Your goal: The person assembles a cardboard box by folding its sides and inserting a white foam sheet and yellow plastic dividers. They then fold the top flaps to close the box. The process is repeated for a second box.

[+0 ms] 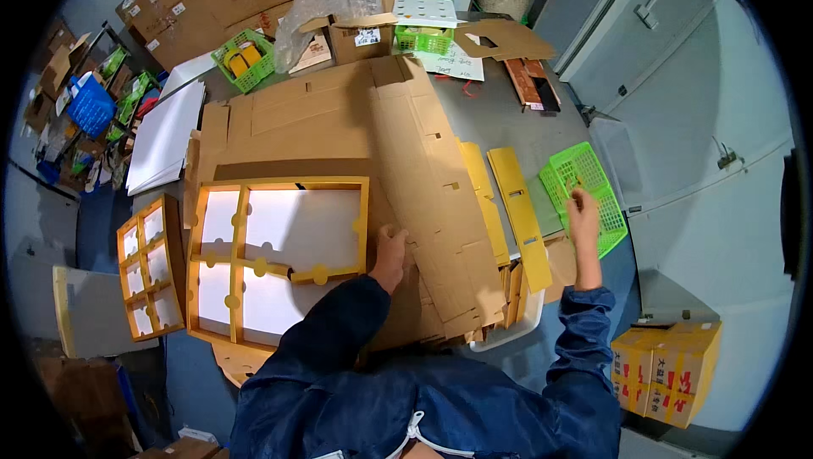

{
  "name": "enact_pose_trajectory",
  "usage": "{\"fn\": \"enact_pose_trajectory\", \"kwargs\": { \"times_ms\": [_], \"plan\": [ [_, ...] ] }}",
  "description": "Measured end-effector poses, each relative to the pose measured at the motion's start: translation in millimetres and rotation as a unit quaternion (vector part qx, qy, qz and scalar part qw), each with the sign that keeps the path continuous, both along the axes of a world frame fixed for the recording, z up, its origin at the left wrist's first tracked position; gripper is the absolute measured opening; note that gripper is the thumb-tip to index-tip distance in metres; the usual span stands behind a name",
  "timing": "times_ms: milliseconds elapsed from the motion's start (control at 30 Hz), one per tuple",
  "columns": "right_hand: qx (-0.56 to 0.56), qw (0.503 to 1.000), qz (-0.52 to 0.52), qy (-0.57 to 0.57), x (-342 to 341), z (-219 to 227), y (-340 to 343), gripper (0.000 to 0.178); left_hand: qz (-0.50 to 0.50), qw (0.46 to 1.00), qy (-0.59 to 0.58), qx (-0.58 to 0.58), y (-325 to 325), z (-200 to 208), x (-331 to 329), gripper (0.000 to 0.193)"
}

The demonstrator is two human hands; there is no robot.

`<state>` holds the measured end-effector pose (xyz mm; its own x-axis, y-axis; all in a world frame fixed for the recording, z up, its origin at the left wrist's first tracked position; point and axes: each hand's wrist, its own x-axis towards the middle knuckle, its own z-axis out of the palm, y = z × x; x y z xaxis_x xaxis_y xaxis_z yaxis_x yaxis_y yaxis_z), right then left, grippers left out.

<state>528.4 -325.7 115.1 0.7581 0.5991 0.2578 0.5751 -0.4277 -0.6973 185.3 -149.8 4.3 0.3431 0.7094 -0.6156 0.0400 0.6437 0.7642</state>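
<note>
A yellow-edged wooden tray [262, 267] with a white bottom and notched dividers lies on flattened cardboard [313, 120]. The lower right part of the tray is hidden behind my left sleeve. Just beyond its right edge, over the cardboard, my left hand [389, 261] has its fingers curled; what they hold, if anything, cannot be made out. Over a bright green plastic basket [559, 173] at the right, my right hand [583, 226] is closed with fingertips pinched. Whatever is between those fingertips is too small to name. Small yellow bits show in the basket. Long yellow slotted strips [519, 215] lie between my hands.
A smaller divided tray [173, 247] stands tilted at the left edge. White sheets [169, 133] are stacked behind it. Another green basket [245, 61] with yellow pieces sits at the back. A white bin [527, 323] with strips is near my right arm; taped cartons [666, 372] stand lower right.
</note>
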Motion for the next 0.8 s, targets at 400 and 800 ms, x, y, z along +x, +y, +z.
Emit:
{"fn": "enact_pose_trajectory", "kwargs": {
  "times_ms": [400, 800],
  "plan": [
    [-0.197, 0.932, 0.281, -0.119, -213, -101, 104, 0.079, 0.073, 0.996, -0.025, -0.035, 13, 6, 24, 0.062],
    [-0.205, 0.95, 0.232, 0.046, -175, -71, 104, 0.058, -0.038, 0.986, -0.162, -0.025, 16, 29, 24, 0.029]
  ]
}}
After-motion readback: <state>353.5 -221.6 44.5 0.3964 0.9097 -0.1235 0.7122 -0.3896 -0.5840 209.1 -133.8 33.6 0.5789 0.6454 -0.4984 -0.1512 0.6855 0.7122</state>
